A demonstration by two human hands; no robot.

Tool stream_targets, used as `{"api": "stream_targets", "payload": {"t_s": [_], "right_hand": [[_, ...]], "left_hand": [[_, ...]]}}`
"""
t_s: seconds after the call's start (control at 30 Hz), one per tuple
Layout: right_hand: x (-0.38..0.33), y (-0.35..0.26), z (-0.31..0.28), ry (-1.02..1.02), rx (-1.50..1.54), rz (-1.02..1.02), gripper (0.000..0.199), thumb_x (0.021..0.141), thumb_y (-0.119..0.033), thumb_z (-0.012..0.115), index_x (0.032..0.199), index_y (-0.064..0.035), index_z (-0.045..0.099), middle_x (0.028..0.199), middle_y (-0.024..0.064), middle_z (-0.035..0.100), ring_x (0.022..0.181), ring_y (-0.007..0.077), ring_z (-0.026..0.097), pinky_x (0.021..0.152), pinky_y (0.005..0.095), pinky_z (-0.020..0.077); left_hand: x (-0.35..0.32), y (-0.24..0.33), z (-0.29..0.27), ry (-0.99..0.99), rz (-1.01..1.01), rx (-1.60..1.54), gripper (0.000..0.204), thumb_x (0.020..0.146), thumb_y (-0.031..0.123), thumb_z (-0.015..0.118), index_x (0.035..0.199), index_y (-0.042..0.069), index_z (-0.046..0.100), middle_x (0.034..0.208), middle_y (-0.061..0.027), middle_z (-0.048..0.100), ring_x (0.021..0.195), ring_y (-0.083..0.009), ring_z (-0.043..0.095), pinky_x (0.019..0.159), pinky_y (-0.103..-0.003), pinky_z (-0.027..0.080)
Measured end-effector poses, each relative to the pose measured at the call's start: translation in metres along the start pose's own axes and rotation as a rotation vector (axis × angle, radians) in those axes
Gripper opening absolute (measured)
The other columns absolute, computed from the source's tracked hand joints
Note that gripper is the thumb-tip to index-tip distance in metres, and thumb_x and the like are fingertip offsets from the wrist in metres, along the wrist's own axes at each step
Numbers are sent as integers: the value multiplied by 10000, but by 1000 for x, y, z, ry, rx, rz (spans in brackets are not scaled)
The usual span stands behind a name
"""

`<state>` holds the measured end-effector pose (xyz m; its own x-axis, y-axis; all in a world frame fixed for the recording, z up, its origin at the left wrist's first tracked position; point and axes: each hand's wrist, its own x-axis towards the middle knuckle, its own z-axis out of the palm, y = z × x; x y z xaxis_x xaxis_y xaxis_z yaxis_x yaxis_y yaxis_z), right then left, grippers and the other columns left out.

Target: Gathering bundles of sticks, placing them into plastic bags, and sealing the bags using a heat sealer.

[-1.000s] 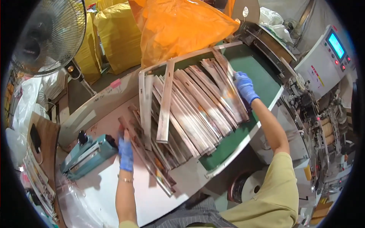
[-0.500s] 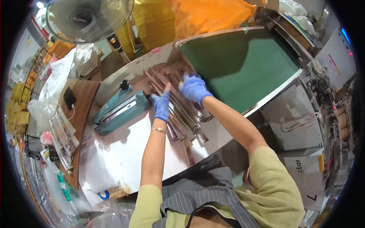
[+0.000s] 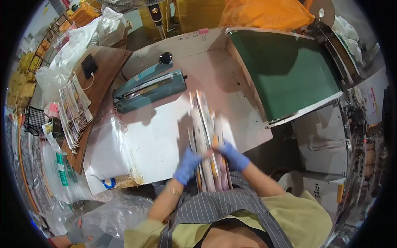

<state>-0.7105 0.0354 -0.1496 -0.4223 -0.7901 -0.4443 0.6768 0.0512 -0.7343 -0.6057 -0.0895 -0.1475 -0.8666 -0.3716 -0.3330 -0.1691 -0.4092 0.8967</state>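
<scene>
A bundle of long, narrow, flat printed packets (image 3: 205, 124) stands on end close to my body, over the near edge of the white table. My left hand (image 3: 188, 165) grips its left side and my right hand (image 3: 233, 156) its right side, both in blue gloves with the thumbs across the front. The packets are somewhat smeared by motion and their ends are uneven. Behind them on the table is a teal impulse sealer (image 3: 153, 91) with a long bar and a black knob (image 3: 165, 58).
A green conveyor belt (image 3: 289, 78) slopes up at the right. On the left, a brown wooden board (image 3: 101, 66) holds a phone and a stack of flat packets (image 3: 73, 111). Clear plastic bags (image 3: 109, 144) lie front left. Another person's gloved hand (image 3: 78, 233) is at the lower left.
My hands have gathered the pile of packets from the back of the table and brought it toward my body, now upright between them. My view has shifted, and another person's hand has appeared lower left.
</scene>
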Motion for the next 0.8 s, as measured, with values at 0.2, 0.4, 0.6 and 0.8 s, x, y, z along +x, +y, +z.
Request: {"api": "stream_targets", "payload": {"t_s": [0.2, 0.4, 0.6, 0.8], "right_hand": [[-22, -35, 50, -16, -197, -157, 722, 610, -269, 774, 1179, 5, 424, 1052, 80, 524, 1008, 173, 487, 885, 298, 386], [14, -80, 60, -260, -880, -530, 883, 548, -427, 773, 1235, -39, 377, 1271, 175, 371, 1222, 318, 316, 1003, 379, 262], [27, -87, 94, -470, -321, -636, 1253, 468, -204, 862, 1375, -122, 2, 1367, 138, 240, 1233, 287, 310, 1015, 404, 259], [30, -109, 128, -572, -516, -1036, 947, 514, -257, 830, 1288, -76, 317, 1271, 161, 373, 1137, 286, 419, 948, 381, 347]], "left_hand": [[-31, 32, -9, 159, 90, -111, 750, 600, 171, 789, 1226, 43, 396, 1115, -75, 521, 994, -180, 518, 845, -310, 445], [-14, 114, -62, -66, 984, 955, 1211, 457, 419, 836, 1354, 24, 125, 1301, -145, 314, 1193, -250, 335, 970, -383, 297], [-11, 116, -44, -147, 820, 178, 1171, 538, 421, 799, 1371, 60, 61, 1348, -161, 282, 1213, -251, 357, 1007, -356, 293], [-14, 118, -37, -217, 719, -138, 955, 596, 413, 749, 1310, 31, 244, 1272, -127, 401, 1128, -211, 452, 960, -351, 370]]}}
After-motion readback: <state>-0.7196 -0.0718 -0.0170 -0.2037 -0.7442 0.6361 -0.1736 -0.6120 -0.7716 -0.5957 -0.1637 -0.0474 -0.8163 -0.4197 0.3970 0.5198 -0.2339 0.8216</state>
